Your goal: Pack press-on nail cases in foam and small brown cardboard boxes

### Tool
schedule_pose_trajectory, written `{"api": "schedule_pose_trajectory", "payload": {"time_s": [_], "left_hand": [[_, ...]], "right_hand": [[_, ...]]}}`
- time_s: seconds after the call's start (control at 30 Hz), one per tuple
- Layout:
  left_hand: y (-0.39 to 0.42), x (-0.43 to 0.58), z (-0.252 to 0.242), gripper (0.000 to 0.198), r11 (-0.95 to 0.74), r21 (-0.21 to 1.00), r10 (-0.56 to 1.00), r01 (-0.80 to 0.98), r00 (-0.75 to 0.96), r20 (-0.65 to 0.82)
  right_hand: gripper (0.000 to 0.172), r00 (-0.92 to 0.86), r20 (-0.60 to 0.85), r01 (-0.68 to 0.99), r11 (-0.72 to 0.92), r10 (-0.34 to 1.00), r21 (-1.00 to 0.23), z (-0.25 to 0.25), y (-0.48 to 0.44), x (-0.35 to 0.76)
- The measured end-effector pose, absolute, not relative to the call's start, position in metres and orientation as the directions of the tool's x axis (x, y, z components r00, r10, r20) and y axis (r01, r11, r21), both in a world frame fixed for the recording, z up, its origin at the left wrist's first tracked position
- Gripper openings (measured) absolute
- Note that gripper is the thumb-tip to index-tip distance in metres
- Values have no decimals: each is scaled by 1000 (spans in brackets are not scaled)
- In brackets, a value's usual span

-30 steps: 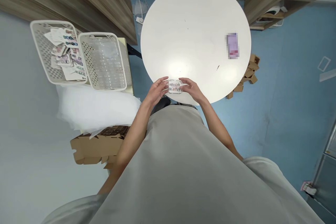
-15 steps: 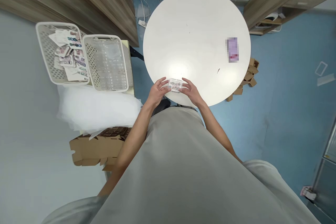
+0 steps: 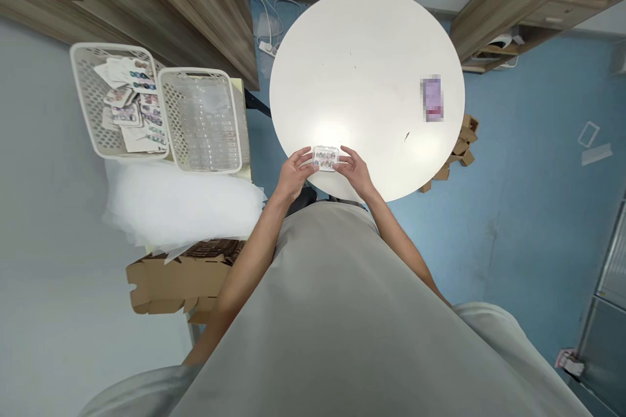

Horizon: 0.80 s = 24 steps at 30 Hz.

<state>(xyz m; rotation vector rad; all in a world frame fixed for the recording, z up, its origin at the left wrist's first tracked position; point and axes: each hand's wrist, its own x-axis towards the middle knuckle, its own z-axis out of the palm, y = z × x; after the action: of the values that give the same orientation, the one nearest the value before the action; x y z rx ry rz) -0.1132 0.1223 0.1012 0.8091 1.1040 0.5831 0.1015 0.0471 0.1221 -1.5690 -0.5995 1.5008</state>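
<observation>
A small clear plastic case with rows of small round coloured pieces inside is held level over the near edge of the round white table. My left hand grips its left end between thumb and fingers. The right end is pinched by my right hand in the same way, with the index finger raised off it. What the small pieces are is too fine to make out.
Left of the table stand a white basket of cards with small pieces and another basket of clear plastic cases. White packing sheets and flattened cardboard boxes lie nearer. A blurred purple item rests on the table's right side.
Both hands keep hold of the clear case, which looks slightly more level. The whole view has shifted a little with the head.
</observation>
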Motion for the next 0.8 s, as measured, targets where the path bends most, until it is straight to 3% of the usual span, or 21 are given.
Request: {"api": "schedule_pose_trajectory", "payload": {"time_s": [0.2, 0.43, 0.8], "left_hand": [[119, -118, 107, 89, 561, 828, 780, 16, 323, -535], [117, -128, 114, 74, 588, 808, 778, 30, 253, -575], [111, -160, 116, 60, 626, 772, 780, -112, 128, -613]], "right_hand": [[75, 91, -637, -317, -584, 766, -747, 120, 48, 88], [49, 183, -693, -301, -632, 697, -714, 118, 57, 70], [19, 246, -721, -298, -657, 648, -693, 105, 129, 52]]}}
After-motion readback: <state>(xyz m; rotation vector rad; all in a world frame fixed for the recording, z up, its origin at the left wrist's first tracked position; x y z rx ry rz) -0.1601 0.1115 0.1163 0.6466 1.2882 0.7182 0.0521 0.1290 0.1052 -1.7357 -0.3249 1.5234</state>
